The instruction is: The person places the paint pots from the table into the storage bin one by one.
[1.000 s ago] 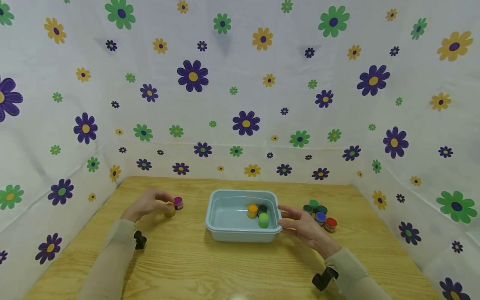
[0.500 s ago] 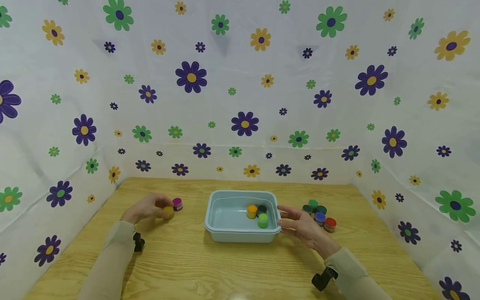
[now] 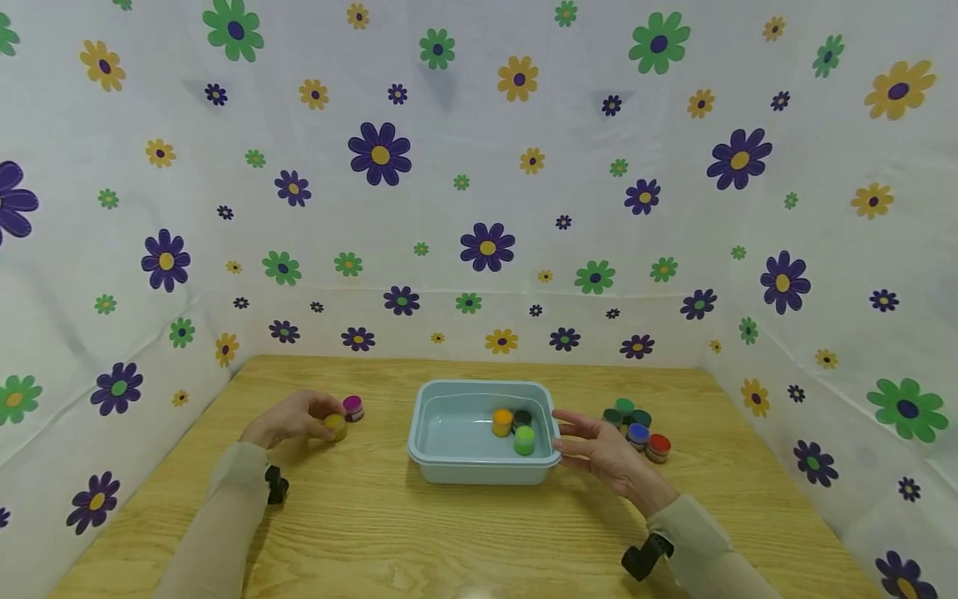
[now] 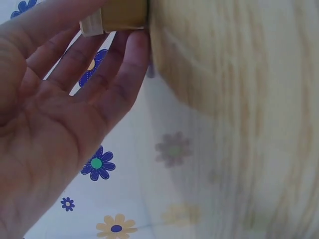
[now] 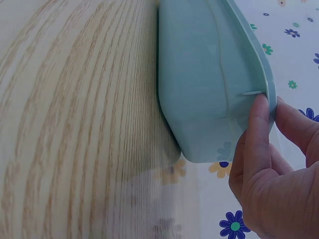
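Observation:
In the head view my left hand [image 3: 298, 416] holds a small yellow-ochre paint pot [image 3: 335, 428] at the left of the table, thumb and fingers on its sides. The left wrist view catches the pot [image 4: 124, 15] only partly, at its top edge, close against the wood. Just beyond the fingers stands a magenta-lidded pot [image 3: 353, 408]. My right hand [image 3: 609, 457] pinches the right rim of a pale blue plastic basin [image 3: 482, 474]; in the right wrist view its fingers [image 5: 258, 137] lie below the rim. Orange [image 3: 502, 423], black [image 3: 522, 421] and light green [image 3: 525, 441] pots sit inside the basin.
Right of the basin, partly behind my right hand, several pots cluster: green ones [image 3: 624, 407], a blue one [image 3: 638, 435] and a red one [image 3: 659, 448]. A flower-printed white cloth [image 3: 434, 208] walls the wooden table [image 3: 419, 541] at the back and sides.
My left fingers have settled lower around the ochre pot, and more of its top shows now. The right hand keeps its place at the basin; the head view has shifted slightly.

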Available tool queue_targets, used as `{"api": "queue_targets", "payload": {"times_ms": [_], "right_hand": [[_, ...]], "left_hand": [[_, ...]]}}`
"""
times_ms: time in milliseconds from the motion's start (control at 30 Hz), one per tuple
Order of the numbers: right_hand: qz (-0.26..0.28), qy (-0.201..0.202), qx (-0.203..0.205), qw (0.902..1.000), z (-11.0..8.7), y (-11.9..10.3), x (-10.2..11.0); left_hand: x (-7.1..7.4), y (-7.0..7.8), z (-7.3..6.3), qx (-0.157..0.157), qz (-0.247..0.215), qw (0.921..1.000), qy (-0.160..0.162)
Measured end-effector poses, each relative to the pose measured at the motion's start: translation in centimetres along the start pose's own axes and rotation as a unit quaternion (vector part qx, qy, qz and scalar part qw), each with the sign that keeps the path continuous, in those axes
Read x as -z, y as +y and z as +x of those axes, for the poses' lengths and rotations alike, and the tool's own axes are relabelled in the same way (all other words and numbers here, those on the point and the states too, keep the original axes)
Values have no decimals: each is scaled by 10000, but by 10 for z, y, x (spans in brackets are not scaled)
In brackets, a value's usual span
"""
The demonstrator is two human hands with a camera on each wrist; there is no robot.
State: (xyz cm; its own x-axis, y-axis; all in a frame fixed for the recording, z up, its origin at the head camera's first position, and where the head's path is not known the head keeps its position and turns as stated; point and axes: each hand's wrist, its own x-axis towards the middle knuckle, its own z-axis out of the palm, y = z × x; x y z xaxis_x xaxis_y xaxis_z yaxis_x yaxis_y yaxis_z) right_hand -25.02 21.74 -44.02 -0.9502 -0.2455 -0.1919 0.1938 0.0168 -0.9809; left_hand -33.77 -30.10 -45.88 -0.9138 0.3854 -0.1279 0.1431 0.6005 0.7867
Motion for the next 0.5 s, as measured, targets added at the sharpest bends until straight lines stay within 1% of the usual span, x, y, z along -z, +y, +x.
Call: {"api": "queue_targets", "payload": {"times_ms": [33, 100, 233, 433, 500], "right_hand": [[-2, 10, 1, 10000, 0, 0, 0], [-20, 27, 5, 10000, 1, 0, -1], [-42, 52, 8, 10000, 0, 0, -1], [-46, 23, 18, 10000, 0, 0, 0], [-42, 12, 9, 10000, 1, 0, 0]], "left_hand": [[0, 0, -1, 105, -66, 9999, 42], [1, 1, -2, 198, -131, 9997, 89], [2, 5, -4, 176, -212, 9995, 140], [1, 9, -4, -193, -193, 9995, 132], [-1, 10, -2, -381, -152, 9991, 114]]}}
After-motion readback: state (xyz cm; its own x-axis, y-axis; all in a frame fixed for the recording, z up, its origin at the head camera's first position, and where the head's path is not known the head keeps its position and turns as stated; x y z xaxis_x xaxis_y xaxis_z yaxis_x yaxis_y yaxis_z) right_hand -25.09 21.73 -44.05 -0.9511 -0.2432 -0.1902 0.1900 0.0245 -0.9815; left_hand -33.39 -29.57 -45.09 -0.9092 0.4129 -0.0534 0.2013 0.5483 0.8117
